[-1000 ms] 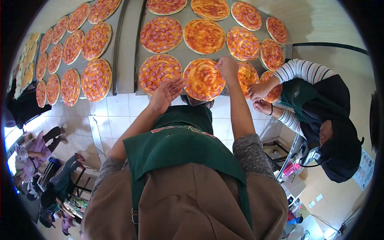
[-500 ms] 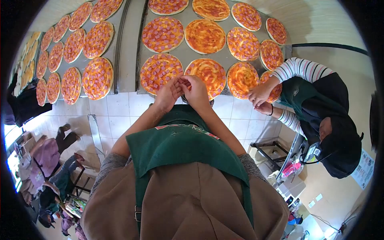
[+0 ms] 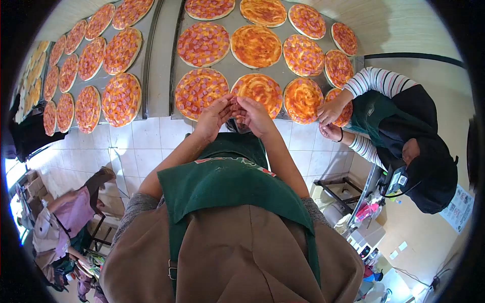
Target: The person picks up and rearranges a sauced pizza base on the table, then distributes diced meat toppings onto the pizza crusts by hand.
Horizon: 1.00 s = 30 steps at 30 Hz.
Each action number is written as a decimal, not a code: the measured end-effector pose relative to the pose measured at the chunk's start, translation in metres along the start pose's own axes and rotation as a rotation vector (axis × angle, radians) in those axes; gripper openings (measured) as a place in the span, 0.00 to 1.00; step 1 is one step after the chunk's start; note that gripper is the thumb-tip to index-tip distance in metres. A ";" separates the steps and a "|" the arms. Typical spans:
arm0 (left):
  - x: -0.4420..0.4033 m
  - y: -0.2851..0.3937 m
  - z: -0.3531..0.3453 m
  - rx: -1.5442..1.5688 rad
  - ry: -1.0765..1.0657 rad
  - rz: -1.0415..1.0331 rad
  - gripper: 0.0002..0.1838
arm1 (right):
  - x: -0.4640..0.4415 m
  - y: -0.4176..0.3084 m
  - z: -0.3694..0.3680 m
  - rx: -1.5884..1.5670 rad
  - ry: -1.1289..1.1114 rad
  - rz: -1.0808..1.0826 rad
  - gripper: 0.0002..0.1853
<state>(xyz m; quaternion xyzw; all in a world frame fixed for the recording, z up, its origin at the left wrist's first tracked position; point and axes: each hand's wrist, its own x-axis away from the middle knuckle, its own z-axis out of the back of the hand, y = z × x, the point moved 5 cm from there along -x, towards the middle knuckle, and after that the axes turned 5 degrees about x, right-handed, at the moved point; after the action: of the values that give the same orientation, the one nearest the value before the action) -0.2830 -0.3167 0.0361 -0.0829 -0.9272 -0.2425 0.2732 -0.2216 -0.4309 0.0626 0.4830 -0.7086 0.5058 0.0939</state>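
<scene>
My left hand [image 3: 214, 120] is cupped, its fingers curled inward, at the front edge of the metal tray [image 3: 228, 70]. Against it, my right hand [image 3: 255, 118] has its fingers bent and bunched, the fingertips of both meeting. Whatever lies between the fingers is too small to make out. Just left of them is a pizza topped with pink ham cubes [image 3: 201, 93]. Beyond the right hand lies a pizza with sauce and cheese but no visible ham [image 3: 258, 91], its near edge partly covered by that hand.
More pizzas, such as a ham-topped one [image 3: 303, 54], fill the tray. Another tray [image 3: 147, 65] with several pizzas stands to the left. At the right, a co-worker [image 3: 394, 113] bends over a pizza [image 3: 345, 116] with both hands. Other people [image 3: 76, 212] are at the lower left.
My hands have shifted slightly, and the right fingers have turned downward beside the left ones. The view has moved a little. The co-worker's hands stay near the same pizza.
</scene>
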 end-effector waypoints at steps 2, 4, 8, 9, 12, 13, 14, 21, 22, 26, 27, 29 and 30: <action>0.001 0.000 -0.001 -0.014 -0.023 -0.010 0.21 | -0.001 0.001 0.001 0.016 -0.014 0.018 0.11; 0.001 0.000 0.000 -0.005 -0.023 -0.008 0.22 | -0.009 0.006 0.007 0.039 -0.035 0.066 0.11; 0.002 0.004 0.008 0.040 0.025 0.003 0.22 | -0.018 0.001 0.022 0.088 0.031 0.074 0.10; 0.004 0.007 0.011 0.046 0.038 0.002 0.23 | -0.022 -0.001 0.028 0.102 0.049 0.086 0.11; 0.008 0.013 0.022 0.012 0.106 -0.015 0.23 | -0.044 -0.002 0.056 0.167 0.137 0.080 0.12; 0.008 0.015 0.028 0.021 0.116 -0.017 0.23 | -0.052 -0.003 0.066 0.194 0.170 0.072 0.12; 0.007 0.015 0.035 0.031 0.126 -0.019 0.23 | -0.060 -0.007 0.074 0.266 0.176 0.093 0.12; 0.013 0.027 0.045 0.031 0.190 -0.063 0.24 | -0.104 -0.036 0.093 0.812 0.400 0.277 0.09; 0.015 0.027 0.045 0.028 0.202 -0.058 0.23 | -0.109 -0.038 0.094 0.881 0.439 0.299 0.09; 0.019 0.028 0.049 0.019 0.241 -0.047 0.23 | -0.120 -0.039 0.091 1.165 0.586 0.315 0.08; 0.020 0.028 0.050 0.018 0.249 -0.046 0.23 | -0.119 -0.040 0.087 1.264 0.622 0.351 0.08; 0.020 0.029 0.052 0.023 0.250 -0.048 0.23 | -0.117 -0.042 0.084 1.388 0.681 0.383 0.08; 0.020 0.030 0.053 0.025 0.250 -0.049 0.23 | -0.110 -0.046 0.078 1.412 0.704 0.377 0.09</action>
<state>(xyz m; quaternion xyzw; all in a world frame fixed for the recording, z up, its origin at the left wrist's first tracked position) -0.3163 -0.2642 0.0204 -0.0257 -0.8905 -0.2461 0.3819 -0.1011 -0.4302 -0.0137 0.1133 -0.2207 0.9633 -0.1024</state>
